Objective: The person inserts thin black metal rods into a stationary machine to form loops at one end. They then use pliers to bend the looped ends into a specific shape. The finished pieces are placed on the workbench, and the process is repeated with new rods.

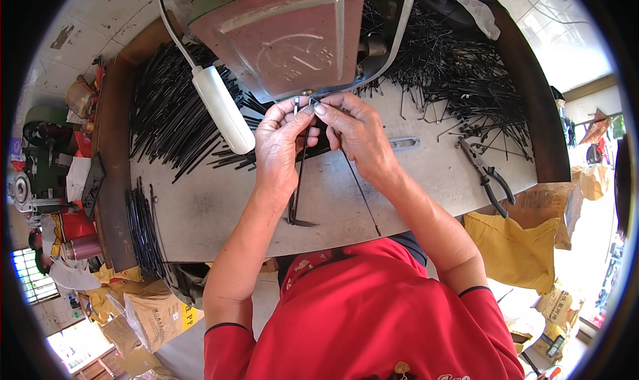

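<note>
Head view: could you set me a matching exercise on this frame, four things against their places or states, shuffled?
1. Left hand
2. Pliers
3. White oblong device
4. Yellow sack

A. Beside the tabletop, at its lower right edge
B. On a pale cord, left of the machine
C. Fingertips near those of the right hand, with thin dark rods running down below
D. Lying with black handles toward the person

Pairs: 1-C, 2-D, 3-B, 4-A
</note>
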`<state>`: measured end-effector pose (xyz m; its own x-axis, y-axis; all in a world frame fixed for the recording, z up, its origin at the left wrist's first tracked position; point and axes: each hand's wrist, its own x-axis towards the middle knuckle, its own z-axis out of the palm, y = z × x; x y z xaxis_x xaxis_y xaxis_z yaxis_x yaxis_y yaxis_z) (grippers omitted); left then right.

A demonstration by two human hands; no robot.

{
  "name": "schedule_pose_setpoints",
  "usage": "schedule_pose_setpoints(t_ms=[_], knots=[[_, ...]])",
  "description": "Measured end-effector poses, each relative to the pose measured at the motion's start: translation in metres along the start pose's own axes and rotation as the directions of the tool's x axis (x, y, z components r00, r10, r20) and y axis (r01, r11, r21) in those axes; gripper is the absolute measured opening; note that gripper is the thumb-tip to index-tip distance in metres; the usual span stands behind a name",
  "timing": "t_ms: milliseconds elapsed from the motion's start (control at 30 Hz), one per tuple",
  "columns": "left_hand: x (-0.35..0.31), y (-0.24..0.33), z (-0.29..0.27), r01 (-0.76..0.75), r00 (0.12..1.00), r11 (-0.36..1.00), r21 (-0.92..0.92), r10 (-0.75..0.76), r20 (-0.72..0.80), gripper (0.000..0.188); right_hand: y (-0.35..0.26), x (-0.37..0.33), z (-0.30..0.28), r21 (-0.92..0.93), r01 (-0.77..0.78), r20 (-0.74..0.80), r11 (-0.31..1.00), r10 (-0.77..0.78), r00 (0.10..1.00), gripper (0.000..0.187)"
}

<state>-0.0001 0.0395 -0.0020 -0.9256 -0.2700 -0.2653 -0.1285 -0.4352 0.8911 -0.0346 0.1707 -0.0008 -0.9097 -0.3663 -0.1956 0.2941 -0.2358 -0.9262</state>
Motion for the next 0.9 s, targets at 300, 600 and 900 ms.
schedule_pose_setpoints(t_ms=[300, 600, 900], knots=[[0.0045, 0.0052, -0.0002, 0.067, 0.998, 0.998, 0.017, -0.067, -0.021, 0.015, 0.0046, 0.0032, -0.0074, -0.001, -0.022, 0.007, 1.0, 0.022, 1.0, 0.017], [0.0005, -0.0021, -0.0009, 0.048, 0.998, 0.999, -0.022, -0.049, -0.037, 0.017, 0.0063, 0.0033, -0.006, 0.092, -0.029, 0.025, 0.995, 0.027, 0.999, 0.018], [-0.0024, -0.0009, 0.0018, 0.048, 0.998, 0.998, -0.027, -0.05, -0.042, 0.018, 0.0069, 0.0036, -0.0075, 0.127, -0.042, 0.016, 0.991, 0.041, 0.999, 0.02]])
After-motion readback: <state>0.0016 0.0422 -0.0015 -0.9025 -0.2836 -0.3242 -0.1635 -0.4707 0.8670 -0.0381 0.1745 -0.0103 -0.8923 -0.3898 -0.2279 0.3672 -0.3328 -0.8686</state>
